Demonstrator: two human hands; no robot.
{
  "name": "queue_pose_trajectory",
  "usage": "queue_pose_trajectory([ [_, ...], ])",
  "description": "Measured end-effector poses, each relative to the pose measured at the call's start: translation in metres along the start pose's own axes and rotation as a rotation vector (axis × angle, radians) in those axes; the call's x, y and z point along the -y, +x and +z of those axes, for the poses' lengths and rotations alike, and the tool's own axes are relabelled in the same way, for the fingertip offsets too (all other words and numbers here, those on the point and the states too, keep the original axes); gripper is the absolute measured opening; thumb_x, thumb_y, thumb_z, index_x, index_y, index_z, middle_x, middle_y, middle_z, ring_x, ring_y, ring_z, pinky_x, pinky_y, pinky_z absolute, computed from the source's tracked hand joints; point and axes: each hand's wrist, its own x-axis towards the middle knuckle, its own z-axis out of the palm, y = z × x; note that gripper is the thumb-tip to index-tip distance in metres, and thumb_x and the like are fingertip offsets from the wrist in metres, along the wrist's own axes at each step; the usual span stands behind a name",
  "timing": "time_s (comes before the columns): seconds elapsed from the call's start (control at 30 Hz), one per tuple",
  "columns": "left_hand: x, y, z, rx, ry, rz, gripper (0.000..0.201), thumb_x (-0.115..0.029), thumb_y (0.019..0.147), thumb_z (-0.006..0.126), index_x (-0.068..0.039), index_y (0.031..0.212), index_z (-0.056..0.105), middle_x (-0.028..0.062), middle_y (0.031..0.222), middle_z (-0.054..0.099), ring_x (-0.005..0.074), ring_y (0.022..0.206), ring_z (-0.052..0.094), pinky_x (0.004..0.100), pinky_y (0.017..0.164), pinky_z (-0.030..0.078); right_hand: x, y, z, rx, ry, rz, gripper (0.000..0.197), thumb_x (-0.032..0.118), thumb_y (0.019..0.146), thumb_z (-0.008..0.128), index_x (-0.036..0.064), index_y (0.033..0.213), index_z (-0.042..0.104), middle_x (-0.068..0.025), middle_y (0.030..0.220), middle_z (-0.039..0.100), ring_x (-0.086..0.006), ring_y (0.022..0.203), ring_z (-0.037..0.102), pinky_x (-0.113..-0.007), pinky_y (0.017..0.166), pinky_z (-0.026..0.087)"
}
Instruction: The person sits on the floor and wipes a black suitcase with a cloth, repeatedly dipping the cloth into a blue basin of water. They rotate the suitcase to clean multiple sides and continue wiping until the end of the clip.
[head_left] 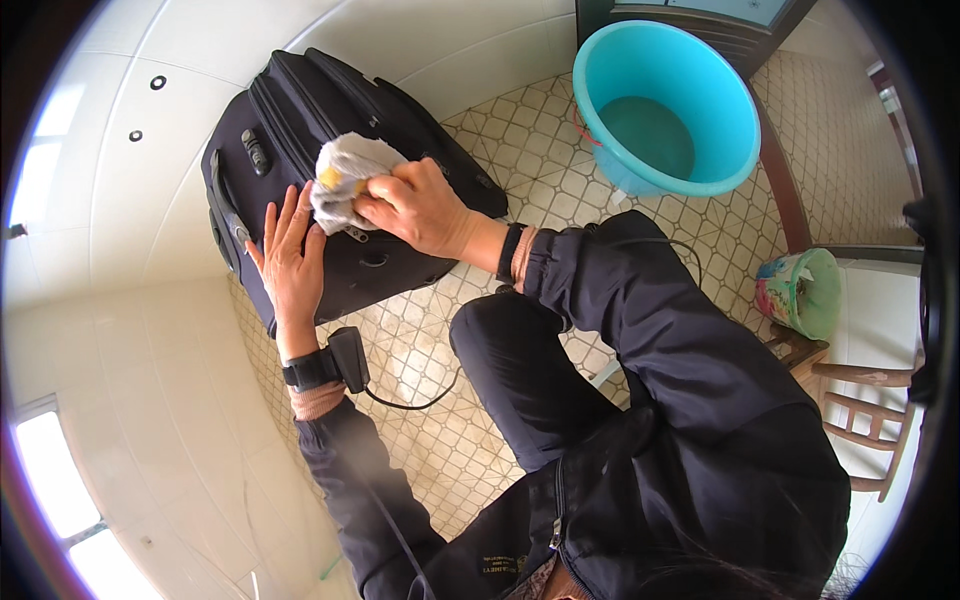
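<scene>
A black fabric suitcase [400, 130] stands on the tiled floor against the wall, with zips and a combination lock [255, 152] on its upper side. My right hand [420, 208] is closed around a white cloth [352, 165] with yellow patches and presses it on the suitcase. Beside the cloth, my left hand [291, 265] lies flat on the suitcase with its fingers stretched out, holding nothing. A side handle [226, 195] of the suitcase is just left of that hand.
A large turquoise bucket [740, 120] with water in it stands at the far right. Farther right, a green patterned bin [815, 290] is near a wooden chair [865, 425]. White tiled walls [110, 240] rise at the left and back. A cable [410, 405] hangs from my left wrist.
</scene>
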Motion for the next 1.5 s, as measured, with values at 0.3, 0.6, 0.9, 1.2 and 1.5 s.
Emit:
queue_pose_trajectory([
  [0.3, -0.004, 0.001, -0.005, 0.037, -0.005, -0.033, 0.048, -0.030, 0.095, 0.050, -0.036, 0.143, 0.048, -0.0045, 0.150, 0.045, 0.0213, 0.145, 0.030, 0.0561, 0.118, 0.003, -0.038, -0.144, -0.022, 0.779, -0.181, 0.214, 0.013, 0.023, 0.077, 0.066, 0.0156, 0.085, 0.073, -0.0022, 0.097, 0.066, -0.0268, 0.103, 0.056, -0.039, 0.076, 0.046],
  [0.6, 0.022, -0.011, -0.022, 0.189, -0.102, 0.096, 0.050, -0.024, 0.094, 0.052, -0.029, 0.144, 0.049, -0.0028, 0.154, 0.040, 0.0234, 0.148, 0.023, 0.0583, 0.117, -0.002, -0.087, -0.024, -0.087, 0.772, 0.473, 0.975, 0.028, 0.025, 0.082, 0.064, 0.0013, 0.096, 0.069, -0.0184, 0.091, 0.070, -0.0306, 0.088, 0.068, -0.039, 0.078, 0.053],
  [0.9, 0.052, -0.059, -0.029, -0.019, -0.815, -0.320, 0.037, -0.008, 0.096, 0.049, -0.007, 0.130, 0.062, 0.0127, 0.139, 0.056, 0.0266, 0.141, 0.039, 0.0405, 0.118, 0.017, -0.048, 0.049, -0.143, 0.204, 1.039, 0.708, 0.028, 0.026, 0.093, 0.065, 0.0146, 0.118, 0.063, -0.0012, 0.112, 0.063, -0.0169, 0.106, 0.060, -0.035, 0.091, 0.048],
  [1.2, 0.053, -0.077, 0.010, -0.067, -0.197, -0.130, 0.048, -0.041, 0.102, 0.033, -0.015, 0.135, 0.058, 0.0074, 0.152, 0.042, 0.0326, 0.145, 0.025, 0.0529, 0.118, 0.009, 0.061, 0.044, -0.024, 0.600, 0.600, -0.346, 0.006, 0.022, 0.079, 0.062, 0.0191, 0.081, 0.067, 0.0038, 0.094, 0.061, -0.0185, 0.104, 0.054, -0.038, 0.096, 0.037],
  [1.5, 0.013, -0.072, 0.002, -0.135, -0.140, -0.102, 0.039, -0.038, 0.102, 0.038, -0.026, 0.126, 0.068, 0.0000, 0.152, 0.042, 0.0339, 0.143, 0.029, 0.0530, 0.118, 0.007, -0.118, 0.112, 0.053, 0.348, 0.192, -0.057, 0.019, 0.011, 0.072, 0.068, 0.0142, 0.091, 0.068, -0.0082, 0.096, 0.062, -0.0329, 0.084, 0.061, -0.045, 0.070, 0.051],
])
